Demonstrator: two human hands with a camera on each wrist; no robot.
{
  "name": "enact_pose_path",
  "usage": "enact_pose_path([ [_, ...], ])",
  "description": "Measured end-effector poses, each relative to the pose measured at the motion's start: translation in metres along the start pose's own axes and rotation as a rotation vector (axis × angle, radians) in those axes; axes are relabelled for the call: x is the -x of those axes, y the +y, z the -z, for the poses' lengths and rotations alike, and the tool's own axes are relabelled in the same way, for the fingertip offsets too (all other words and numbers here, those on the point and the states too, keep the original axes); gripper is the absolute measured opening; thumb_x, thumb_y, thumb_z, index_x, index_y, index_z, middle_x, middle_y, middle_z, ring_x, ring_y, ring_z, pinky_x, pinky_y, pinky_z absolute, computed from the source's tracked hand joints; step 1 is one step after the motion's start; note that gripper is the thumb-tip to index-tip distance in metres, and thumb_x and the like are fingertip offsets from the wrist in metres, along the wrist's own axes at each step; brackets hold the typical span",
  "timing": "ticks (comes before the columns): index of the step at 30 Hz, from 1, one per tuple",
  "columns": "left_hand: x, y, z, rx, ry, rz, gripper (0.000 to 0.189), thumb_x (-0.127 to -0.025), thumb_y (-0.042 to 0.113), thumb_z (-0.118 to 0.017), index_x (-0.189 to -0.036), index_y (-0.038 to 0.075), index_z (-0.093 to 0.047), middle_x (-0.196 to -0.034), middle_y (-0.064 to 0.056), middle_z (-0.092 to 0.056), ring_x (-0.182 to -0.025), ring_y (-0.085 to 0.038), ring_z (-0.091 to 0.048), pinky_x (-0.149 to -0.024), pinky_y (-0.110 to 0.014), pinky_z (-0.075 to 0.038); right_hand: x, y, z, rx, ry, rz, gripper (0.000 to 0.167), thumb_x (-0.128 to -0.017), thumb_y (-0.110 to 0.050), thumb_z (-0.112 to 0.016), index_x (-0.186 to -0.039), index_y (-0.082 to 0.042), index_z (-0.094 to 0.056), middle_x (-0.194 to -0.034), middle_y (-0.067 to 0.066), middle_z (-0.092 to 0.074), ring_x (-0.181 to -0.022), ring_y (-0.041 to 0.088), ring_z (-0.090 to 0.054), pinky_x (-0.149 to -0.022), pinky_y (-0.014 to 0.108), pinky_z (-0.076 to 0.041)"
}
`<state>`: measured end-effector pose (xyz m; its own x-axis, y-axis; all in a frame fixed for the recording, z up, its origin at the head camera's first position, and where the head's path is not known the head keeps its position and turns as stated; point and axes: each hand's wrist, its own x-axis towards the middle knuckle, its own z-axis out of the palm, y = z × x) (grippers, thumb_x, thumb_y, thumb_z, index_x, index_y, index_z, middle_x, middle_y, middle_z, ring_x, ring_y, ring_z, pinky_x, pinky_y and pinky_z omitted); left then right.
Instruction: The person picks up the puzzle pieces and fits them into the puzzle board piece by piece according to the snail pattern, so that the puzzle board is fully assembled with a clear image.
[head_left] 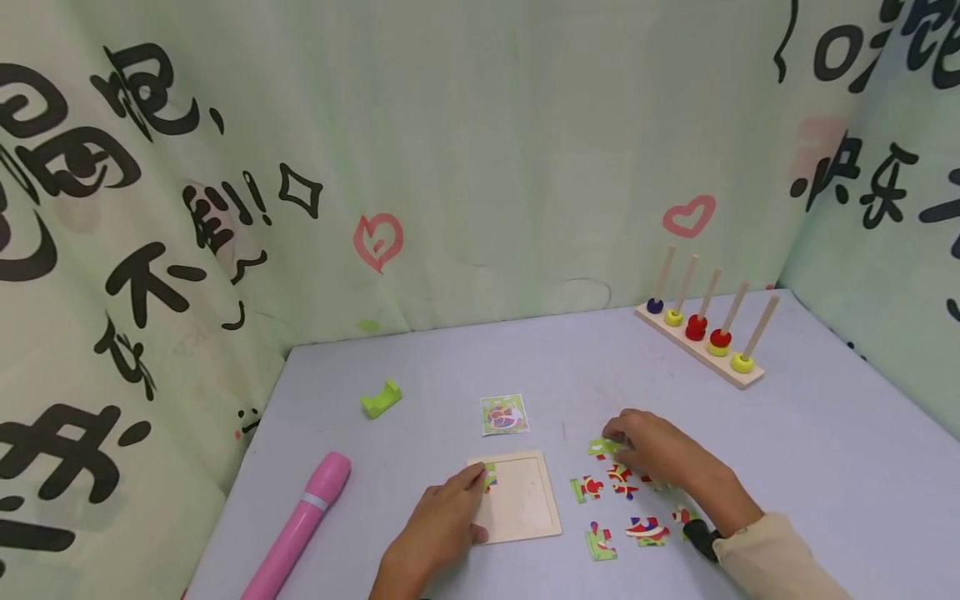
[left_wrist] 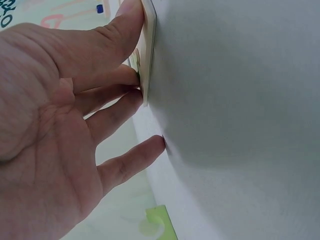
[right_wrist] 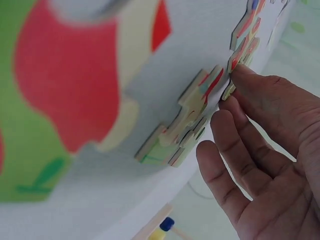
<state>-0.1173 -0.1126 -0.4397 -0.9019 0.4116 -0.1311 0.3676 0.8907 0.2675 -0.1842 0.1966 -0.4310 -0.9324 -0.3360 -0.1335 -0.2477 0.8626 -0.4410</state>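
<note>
Left of the left hand lie a pink tube and, farther off, a green block. That hand, fingers spread and only slightly bent, touches the left edge of a wooden tray, its fingertips by a placed piece in the far corner. The right hand pinches a green piece at its edge; loose pieces lie nearer. Each looks light, stiff and easily held by its notched sides. The tray's raised rim could catch one. More bench lies beyond both hands, short of the peg stand.
</note>
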Motion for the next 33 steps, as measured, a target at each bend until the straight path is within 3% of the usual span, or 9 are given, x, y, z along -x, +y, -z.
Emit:
enact_pose_path([
  [13, 0.001, 0.000, 0.000, 0.016, 0.012, 0.009, 0.074, -0.082, 0.024, -0.086, -0.145, -0.001, -0.056, -0.152, -0.009, -0.051, -0.136, -0.023, -0.052, -0.102, -0.045, -0.046, -0.006, -0.030, -0.005, -0.004, -0.003, 0.028, 0.030, -0.088, -0.010, -0.081, -0.116, -0.004, -0.074, -0.098, -0.002, -0.063, -0.085, 0.015, -0.057, -0.082, 0.036, -0.056],
  [33, -0.003, 0.003, 0.000, -0.006, -0.011, 0.054, 0.074, -0.082, 0.025, -0.087, -0.145, 0.000, -0.057, -0.152, -0.007, -0.050, -0.138, -0.022, -0.050, -0.101, -0.044, -0.047, -0.018, -0.073, -0.030, -0.025, -0.014, 0.212, 0.024, -0.087, -0.009, -0.082, -0.110, -0.004, -0.075, -0.096, -0.003, -0.066, -0.088, 0.014, -0.061, -0.080, 0.035, -0.054],
])
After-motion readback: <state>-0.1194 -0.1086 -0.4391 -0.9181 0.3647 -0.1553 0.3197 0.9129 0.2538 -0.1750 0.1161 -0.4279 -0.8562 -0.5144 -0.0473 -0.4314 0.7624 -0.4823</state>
